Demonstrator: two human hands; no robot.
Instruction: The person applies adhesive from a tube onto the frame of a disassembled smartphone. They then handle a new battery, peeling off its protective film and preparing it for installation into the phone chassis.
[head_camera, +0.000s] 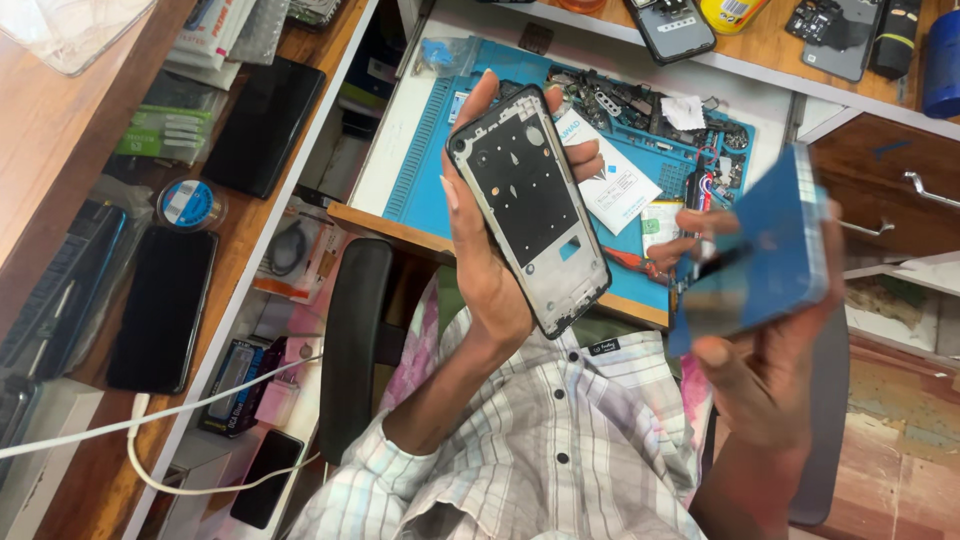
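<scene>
counter (400, 150) runs across the top of view, white-edged, with a blue work mat (430, 170) laid on it; the mat is crowded with small phone parts and a white leaflet (615, 185), presumably so loose pieces stay put on a non-slip surface. side shelf (60, 180) to the person's left carries dark phones lying flat, a tape roll (188, 203) and packets; a white cable (150, 440) trails off it.

person sits low before the counter in a plaid shirt (540, 450), black chair back (352, 330) just behind the left forearm.

left hand (490, 260) raised, palm toward the camera, fingers curled round the edges of a black phone frame (528, 205). frame is held upright and slightly tilted, its inner side facing the camera, likely for inspection: cut-outs and screw holes are exposed.

right hand (765, 370) grasps a blue phone back panel (765, 245) from below, thumb on the near edge. panel is motion-blurred, well apart from the frame and off the counter edge. detail on it cannot be told.
</scene>
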